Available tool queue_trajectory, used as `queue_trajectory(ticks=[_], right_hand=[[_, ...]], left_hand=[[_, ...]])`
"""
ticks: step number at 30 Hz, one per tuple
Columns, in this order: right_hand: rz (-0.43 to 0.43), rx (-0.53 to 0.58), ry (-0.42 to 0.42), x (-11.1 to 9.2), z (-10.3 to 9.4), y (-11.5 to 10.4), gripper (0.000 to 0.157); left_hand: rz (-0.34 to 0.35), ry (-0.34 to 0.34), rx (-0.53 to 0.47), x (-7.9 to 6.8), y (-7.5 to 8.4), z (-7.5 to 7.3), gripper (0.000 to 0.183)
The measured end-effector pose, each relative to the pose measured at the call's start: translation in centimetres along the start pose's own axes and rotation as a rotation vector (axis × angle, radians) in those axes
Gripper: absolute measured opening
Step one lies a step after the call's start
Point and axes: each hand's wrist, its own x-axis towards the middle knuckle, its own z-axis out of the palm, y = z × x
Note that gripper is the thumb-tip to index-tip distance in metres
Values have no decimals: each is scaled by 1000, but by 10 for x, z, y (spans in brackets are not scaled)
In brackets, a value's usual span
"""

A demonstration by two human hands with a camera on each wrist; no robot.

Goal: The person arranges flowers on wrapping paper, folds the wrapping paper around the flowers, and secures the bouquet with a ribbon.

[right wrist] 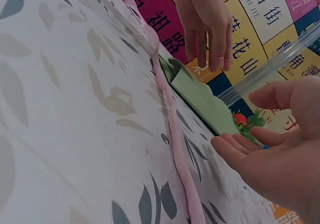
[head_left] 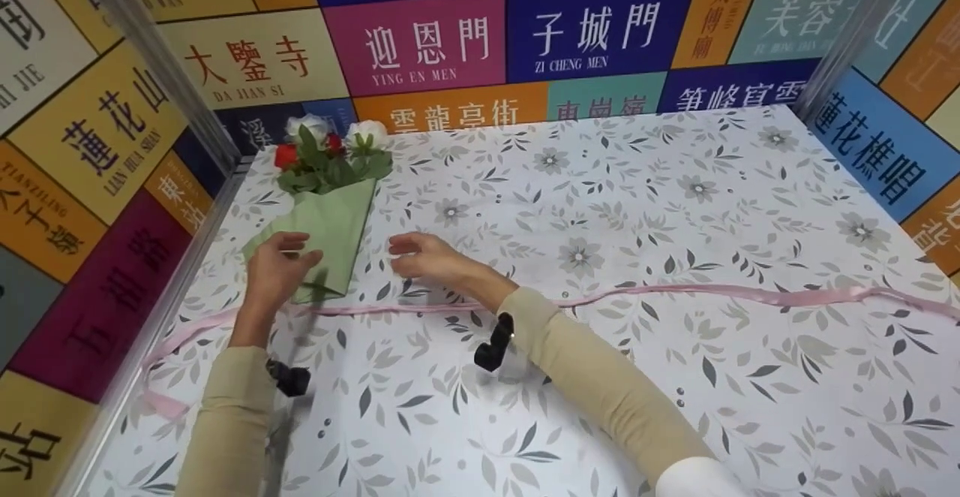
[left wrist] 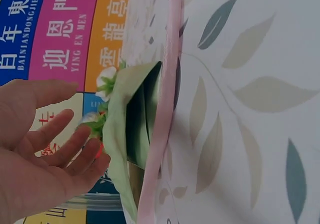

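Note:
A small bouquet of red and white flowers (head_left: 330, 153) lies at the table's back left, wrapped in green paper (head_left: 341, 227). My left hand (head_left: 279, 268) hovers over the left side of the wrap, fingers relaxed and holding nothing. To the right of the bouquet, my right hand (head_left: 435, 258) is held in the air with loosely bent fingers and nothing in them. A long pink ribbon (head_left: 675, 289) runs across the table, passing by the lower end of the wrap. In the left wrist view the folded paper opening (left wrist: 140, 119) sits beside the ribbon (left wrist: 167, 84).
The table has a white cloth (head_left: 600, 377) with a leaf and flower print. Panels with Chinese lettering (head_left: 420, 43) stand behind and at both sides, joined by clear corner strips (head_left: 169, 84). Dark wrist cameras (head_left: 493, 343) are strapped under both sleeves.

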Motion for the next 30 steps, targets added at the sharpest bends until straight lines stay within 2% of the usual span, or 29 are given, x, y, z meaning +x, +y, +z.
queue_trajectory(ticks=[10,15,19,22,27,28,29,30], right_hand=[[119,279,71,37,28,3,65],[129,452,109,50,35,6,69],[145,555,150,55,36,5,71],[163,571,162,57,37,1,70],[175,484,185,63,47,-3,16],[172,466,190,65,50,-2,10],[170,447,193,66,52,-2,15],[170,429,193,68,53,-1,27]], left_hand=[[-72,20,11,17,-7,3,52],[-114,-16,54,23,-12,8,57],[-141,-59,131,29,-13,11,69],[-160,-81,196,33,-11,12,79],[-134,-94,238,30,-13,12,81],[-123,-97,239,28,-14,11,81],[-113,-102,238,27,-16,10,80],[-103,-107,236,25,-17,9,79]])
